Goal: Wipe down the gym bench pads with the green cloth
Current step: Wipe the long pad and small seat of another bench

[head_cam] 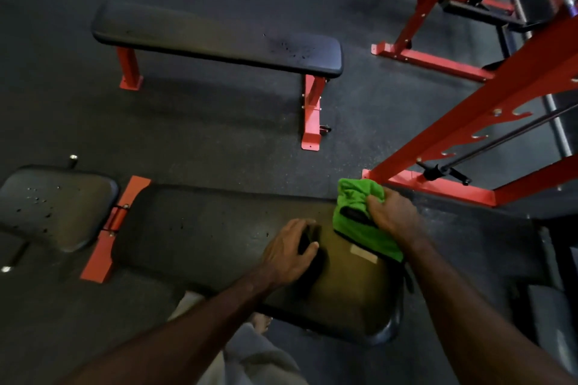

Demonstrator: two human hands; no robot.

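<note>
The green cloth [359, 219] is bunched up in my right hand [394, 216], which grips it over the far right edge of the near bench's long black pad [203, 237]. My left hand [291, 250] rests on that same pad just left of the cloth, with fingers and thumb curled round a small dark object [308, 242] that I cannot make out. Left of the long pad lies the shorter seat pad [56, 206], speckled with droplets. Farther back stands a flat bench with a black pad [215, 37], also dotted with droplets near its right end.
Red steel rack frames [469, 122] stand on the right, their base rails close to the near bench's right end. The far bench has red legs [312, 109]. Dark rubber floor [203, 134] lies between the two benches. My grey-clad legs [250, 359] show below.
</note>
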